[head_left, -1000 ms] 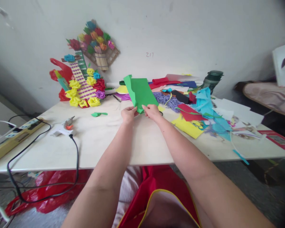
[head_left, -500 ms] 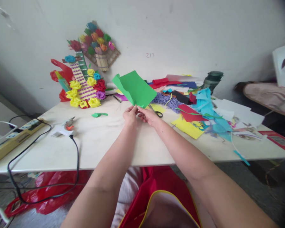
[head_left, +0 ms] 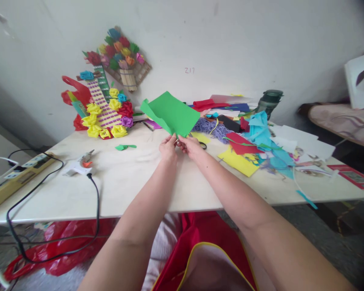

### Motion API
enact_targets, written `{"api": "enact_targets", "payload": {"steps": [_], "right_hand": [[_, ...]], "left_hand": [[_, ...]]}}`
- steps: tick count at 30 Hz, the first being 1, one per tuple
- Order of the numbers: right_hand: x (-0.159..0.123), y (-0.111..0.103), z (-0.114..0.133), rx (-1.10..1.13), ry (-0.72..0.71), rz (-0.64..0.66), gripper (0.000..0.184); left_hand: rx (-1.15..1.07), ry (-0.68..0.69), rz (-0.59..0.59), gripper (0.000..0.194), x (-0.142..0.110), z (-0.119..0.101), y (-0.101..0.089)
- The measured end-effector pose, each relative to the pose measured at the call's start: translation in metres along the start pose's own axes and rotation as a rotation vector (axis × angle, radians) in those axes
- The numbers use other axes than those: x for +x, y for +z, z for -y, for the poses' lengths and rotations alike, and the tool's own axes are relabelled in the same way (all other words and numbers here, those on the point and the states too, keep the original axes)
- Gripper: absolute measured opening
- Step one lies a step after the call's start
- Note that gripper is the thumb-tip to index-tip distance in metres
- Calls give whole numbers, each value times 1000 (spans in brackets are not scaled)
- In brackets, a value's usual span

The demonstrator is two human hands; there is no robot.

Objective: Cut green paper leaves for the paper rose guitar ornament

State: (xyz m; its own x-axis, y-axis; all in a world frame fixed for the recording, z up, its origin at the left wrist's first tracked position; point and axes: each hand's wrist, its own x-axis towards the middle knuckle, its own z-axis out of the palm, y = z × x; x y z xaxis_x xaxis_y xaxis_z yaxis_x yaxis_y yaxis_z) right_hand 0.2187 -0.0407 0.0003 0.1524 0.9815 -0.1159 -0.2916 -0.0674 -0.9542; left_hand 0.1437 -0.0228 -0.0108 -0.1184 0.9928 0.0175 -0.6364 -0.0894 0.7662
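A sheet of green paper (head_left: 174,111) is held up over the middle of the table, its left edge curled. My left hand (head_left: 169,146) pinches the near edge between thumb and fingers. Right beside it, my right hand (head_left: 189,146) grips the same edge, fingers bent in. Black scissor handles (head_left: 202,145) show partly behind my right hand, lying on the table. To the left of my hands lies a small piece of cut green paper (head_left: 125,147).
A glue gun (head_left: 80,165) with its cord and a power strip (head_left: 24,176) lie at left. Paper-flower crafts (head_left: 107,109) stand behind. Purple yarn (head_left: 212,129), a yellow sheet (head_left: 239,161), blue scraps (head_left: 259,127) and a dark bottle (head_left: 269,103) crowd the right side.
The green paper has tilted a little lower and flatter in my hands. Both hands keep their hold on its near edge, and the view has shifted slightly.
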Motion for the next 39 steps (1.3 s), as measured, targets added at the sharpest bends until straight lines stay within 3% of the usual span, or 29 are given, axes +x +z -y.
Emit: {"api": "enact_targets", "payload": {"steps": [14, 25, 29, 39], "right_hand": [[-4, 5, 2, -41, -97, -70, 26], [2, -3, 0, 48, -56, 93, 35], [4, -2, -6, 40, -137, 33, 21], [-3, 3, -2, 31, -166, -70, 23]], "left_hand": [[-2, -124, 32, 25, -4, -7, 3], [-69, -82, -8, 25, -1, -2, 3], [-37, -83, 15, 28, -3, -1, 3], [-35, -60, 102, 26, -3, 2, 1]]}}
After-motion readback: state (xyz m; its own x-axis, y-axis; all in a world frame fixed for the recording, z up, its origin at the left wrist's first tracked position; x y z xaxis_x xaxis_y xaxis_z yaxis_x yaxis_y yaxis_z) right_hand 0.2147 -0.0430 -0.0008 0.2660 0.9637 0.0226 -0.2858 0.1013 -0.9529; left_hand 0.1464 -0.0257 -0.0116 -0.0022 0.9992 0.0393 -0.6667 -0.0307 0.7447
